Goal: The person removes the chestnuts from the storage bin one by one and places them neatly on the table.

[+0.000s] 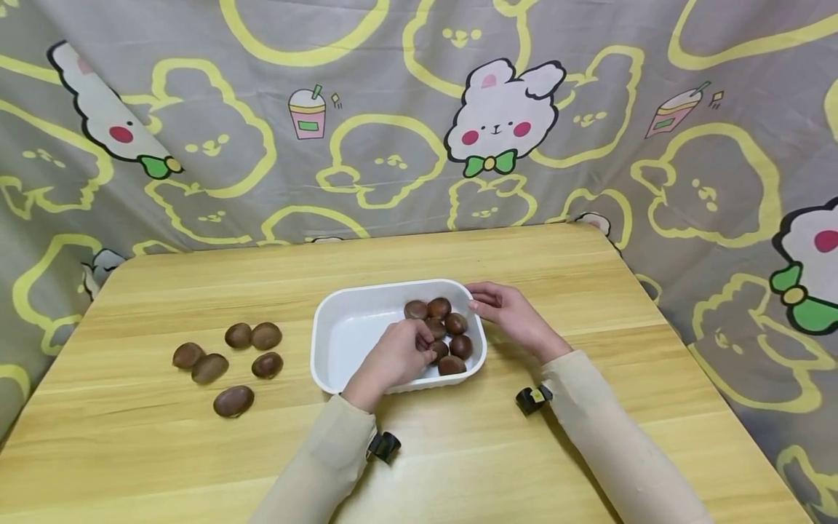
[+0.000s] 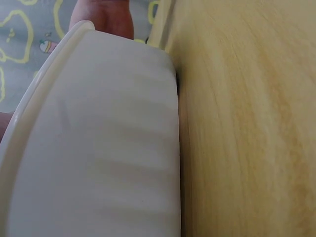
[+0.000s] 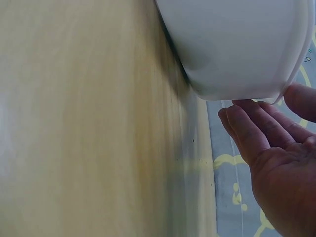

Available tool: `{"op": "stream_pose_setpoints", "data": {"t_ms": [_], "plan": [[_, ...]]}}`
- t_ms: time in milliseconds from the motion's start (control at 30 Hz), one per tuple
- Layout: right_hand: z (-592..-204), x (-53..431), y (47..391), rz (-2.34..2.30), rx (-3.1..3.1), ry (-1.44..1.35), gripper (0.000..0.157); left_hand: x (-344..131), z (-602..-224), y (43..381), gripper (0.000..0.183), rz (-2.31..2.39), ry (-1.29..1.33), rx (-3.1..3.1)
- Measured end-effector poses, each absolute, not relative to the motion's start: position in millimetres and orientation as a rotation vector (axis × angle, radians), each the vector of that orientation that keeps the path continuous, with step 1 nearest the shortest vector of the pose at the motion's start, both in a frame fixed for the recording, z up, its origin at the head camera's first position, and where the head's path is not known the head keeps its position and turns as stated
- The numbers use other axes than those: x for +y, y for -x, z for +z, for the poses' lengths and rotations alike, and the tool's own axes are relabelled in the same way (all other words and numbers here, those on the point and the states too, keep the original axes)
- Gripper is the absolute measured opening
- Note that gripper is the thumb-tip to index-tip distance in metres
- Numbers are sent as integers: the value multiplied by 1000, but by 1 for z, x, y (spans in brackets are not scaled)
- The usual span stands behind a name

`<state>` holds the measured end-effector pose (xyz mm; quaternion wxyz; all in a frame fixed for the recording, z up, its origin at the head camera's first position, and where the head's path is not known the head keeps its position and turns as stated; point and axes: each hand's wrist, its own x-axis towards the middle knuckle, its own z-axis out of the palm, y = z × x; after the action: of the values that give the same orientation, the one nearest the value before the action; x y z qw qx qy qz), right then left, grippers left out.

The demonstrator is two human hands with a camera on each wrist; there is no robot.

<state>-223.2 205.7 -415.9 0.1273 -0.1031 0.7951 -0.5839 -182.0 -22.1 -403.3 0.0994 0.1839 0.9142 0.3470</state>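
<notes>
At the left of the table (image 1: 118, 451) I can see six loose chestnuts (image 1: 233, 401), two pairs touching and two lying singly, the nearest one a little apart from the rest. Next comes the white tray (image 1: 356, 287), standing flat on the wood, its left half bare inside. The left hand (image 1: 393, 356) reaches in over the near side, fingers bent narrow among the nuts; whether it pinches one I cannot tell (the knuckles block my view). At least seven more chestnuts crowd the tray's right end. Farther right, the right hand (image 1: 513, 313) is at the tray's far right corner, fingers loosely extended along the outside and thumb by the rim. Both sleeves are beige, each with a small black camera (image 1: 533, 399) at the wrist. Behind, and down the right side, hangs a grey curtain (image 1: 710, 291) with yellow outlines and white rabbit faces.
</notes>
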Motion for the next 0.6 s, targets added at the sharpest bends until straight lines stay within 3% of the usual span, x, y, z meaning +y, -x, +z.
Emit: {"op": "stream_pose_setpoints", "data": {"t_ms": [600], "plan": [[-418,207,224,-1705,2310,310,42,-30,-400,179,6,1152,-501,2677]]}}
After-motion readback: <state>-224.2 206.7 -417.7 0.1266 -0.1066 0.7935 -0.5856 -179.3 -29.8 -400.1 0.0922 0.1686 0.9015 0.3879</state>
